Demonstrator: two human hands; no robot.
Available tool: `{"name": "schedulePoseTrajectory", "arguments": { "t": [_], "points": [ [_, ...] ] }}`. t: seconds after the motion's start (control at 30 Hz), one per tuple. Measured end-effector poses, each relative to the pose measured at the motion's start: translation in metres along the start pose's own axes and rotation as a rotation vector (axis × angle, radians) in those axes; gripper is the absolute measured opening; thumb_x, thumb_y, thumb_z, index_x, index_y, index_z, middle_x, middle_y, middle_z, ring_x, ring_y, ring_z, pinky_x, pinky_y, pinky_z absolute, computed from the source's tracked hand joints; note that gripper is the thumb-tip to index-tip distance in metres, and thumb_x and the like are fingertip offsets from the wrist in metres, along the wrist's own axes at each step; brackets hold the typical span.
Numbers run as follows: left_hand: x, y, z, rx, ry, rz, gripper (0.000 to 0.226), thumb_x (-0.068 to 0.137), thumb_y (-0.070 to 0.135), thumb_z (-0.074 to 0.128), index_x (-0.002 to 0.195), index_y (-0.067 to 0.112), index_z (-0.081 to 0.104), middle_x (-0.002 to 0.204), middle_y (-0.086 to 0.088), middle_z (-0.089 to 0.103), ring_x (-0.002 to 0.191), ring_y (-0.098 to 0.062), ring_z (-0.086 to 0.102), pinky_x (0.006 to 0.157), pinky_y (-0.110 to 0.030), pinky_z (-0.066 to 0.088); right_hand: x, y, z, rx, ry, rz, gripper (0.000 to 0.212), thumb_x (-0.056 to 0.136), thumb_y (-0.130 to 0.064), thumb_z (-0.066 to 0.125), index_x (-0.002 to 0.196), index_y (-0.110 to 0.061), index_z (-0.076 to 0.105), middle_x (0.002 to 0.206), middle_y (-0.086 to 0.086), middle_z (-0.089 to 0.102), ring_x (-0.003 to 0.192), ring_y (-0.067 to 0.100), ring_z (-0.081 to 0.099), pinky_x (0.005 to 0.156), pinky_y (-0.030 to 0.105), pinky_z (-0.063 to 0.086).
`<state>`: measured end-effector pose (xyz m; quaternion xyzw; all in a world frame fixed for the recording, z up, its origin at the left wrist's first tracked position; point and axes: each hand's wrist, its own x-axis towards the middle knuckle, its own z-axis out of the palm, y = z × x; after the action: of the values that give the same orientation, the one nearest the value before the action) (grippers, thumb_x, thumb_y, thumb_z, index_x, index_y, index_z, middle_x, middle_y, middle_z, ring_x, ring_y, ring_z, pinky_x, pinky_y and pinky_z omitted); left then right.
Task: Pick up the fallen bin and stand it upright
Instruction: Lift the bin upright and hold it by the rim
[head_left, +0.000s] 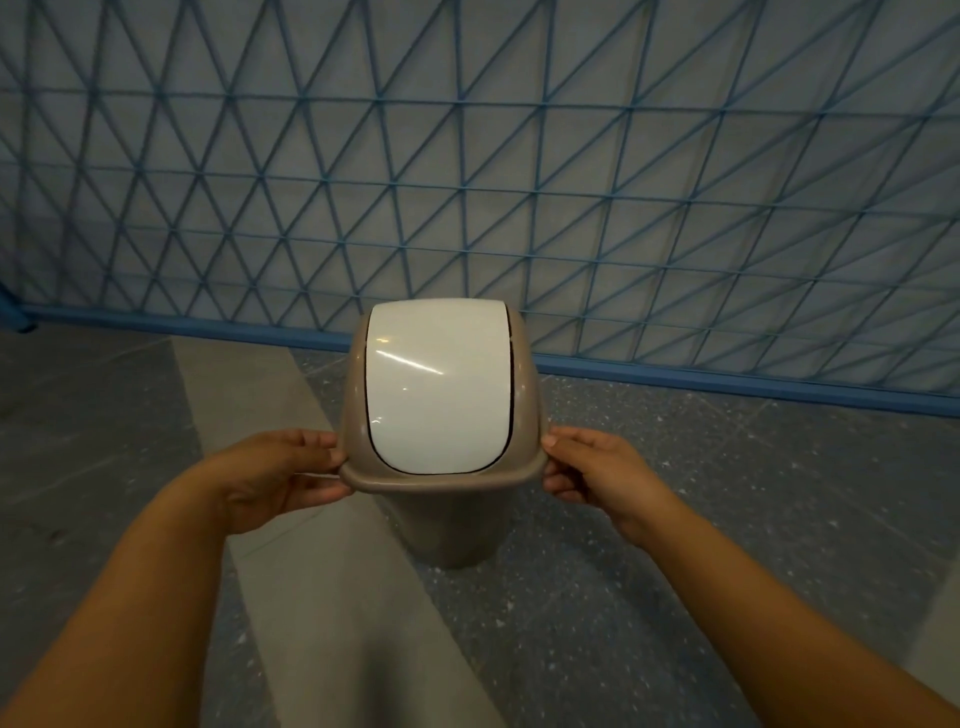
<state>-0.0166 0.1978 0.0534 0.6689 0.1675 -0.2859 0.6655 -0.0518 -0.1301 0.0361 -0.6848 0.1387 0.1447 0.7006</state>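
both hands, left hand (283, 480) and right hand (589, 473), are gripping the rim of the bin (441, 415), which is standing upright on the floor (727, 519) by the fence (623, 182); next, probably letting go gently.

The bin (452, 519) hides its own base under the lid's rim; both forearms leave the bottom edge, and the blue fence (571, 182) is cut off above.

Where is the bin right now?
Head view, centre: the bin stands upright on the floor before the blue fence, left hand and right hand gripping its rim.
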Motion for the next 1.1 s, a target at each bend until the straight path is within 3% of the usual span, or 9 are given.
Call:
{"name": "schedulePoseTrajectory", "arguments": {
  "t": [0.23,0.37,0.6,0.73,0.97,1.03,1.1],
  "points": [
    [0.008,0.007,0.033,0.017,-0.033,-0.018,0.018,0.083,-0.003,0.057,0.098,0.003,0.064,0.081,-0.016,0.076,0.076,-0.026,0.074,0.057,-0.028,0.058,-0.009,0.002,-0.029,-0.029,0.019,0.029,0.013,0.089,-0.020,0.058,0.100,-0.019,0.065,0.060,-0.002,0.066,0.052,0.011,0.062,0.063,0.029,0.055],
    [0.018,0.010,0.070,0.045,-0.096,-0.045,0.019,0.081,-0.004,0.059,0.098,0.004,0.061,0.081,-0.017,0.076,0.080,-0.029,0.074,0.058,-0.029,0.058,-0.024,0.004,-0.065,-0.037,0.085,0.050,0.013,0.089,-0.017,0.057,0.099,-0.015,0.064,0.061,0.001,0.064,0.053,0.014,0.060,0.059,0.028,0.052],
    [0.031,0.010,0.133,0.038,-0.157,-0.005,0.020,0.080,-0.002,0.062,0.099,0.005,0.058,0.078,-0.014,0.076,0.077,-0.027,0.074,0.058,-0.028,0.057,-0.044,0.010,-0.115,0.036,0.203,0.043,0.020,0.089,-0.019,0.056,0.105,-0.012,0.066,0.070,0.006,0.061,0.061,0.017,0.058,0.066,0.031,0.053],
    [0.034,0.013,0.150,-0.009,-0.116,0.035,0.021,0.083,-0.001,0.060,0.103,0.005,0.059,0.079,-0.013,0.075,0.071,-0.023,0.074,0.054,-0.026,0.057,-0.040,0.013,-0.122,0.099,0.274,0.009,0.026,0.088,-0.024,0.059,0.110,-0.012,0.065,0.076,0.007,0.064,0.066,0.018,0.060,0.062,0.028,0.053],
    [0.042,0.017,0.174,-0.086,0.017,0.083,0.032,0.086,0.006,0.059,0.117,0.008,0.054,0.106,-0.018,0.067,0.083,-0.029,0.068,0.059,-0.033,0.060,-0.014,0.014,-0.119,0.097,0.513,-0.149,0.020,0.089,-0.026,0.058,0.107,-0.019,0.063,0.073,0.006,0.065,0.063,0.016,0.061,0.065,0.027,0.054],
    [0.048,0.019,0.181,-0.068,0.113,0.122,0.038,0.085,0.010,0.062,0.119,0.020,0.048,0.107,-0.015,0.064,0.084,-0.029,0.065,0.065,-0.039,0.059,-0.005,0.014,-0.117,0.080,0.586,-0.222,0.021,0.090,-0.026,0.057,0.110,-0.020,0.057,0.073,0.007,0.063,0.064,0.016,0.060,0.062,0.026,0.052],
    [0.055,0.022,0.188,0.042,0.211,0.223,0.038,0.084,0.011,0.062,0.115,0.028,0.048,0.116,-0.012,0.059,0.100,-0.030,0.060,0.082,-0.042,0.051,0.005,0.013,-0.116,0.045,0.637,-0.296,0.021,0.090,-0.026,0.057,0.110,-0.021,0.054,0.074,0.007,0.064,0.065,0.015,0.060,0.061,0.025,0.051]
  ]
}}
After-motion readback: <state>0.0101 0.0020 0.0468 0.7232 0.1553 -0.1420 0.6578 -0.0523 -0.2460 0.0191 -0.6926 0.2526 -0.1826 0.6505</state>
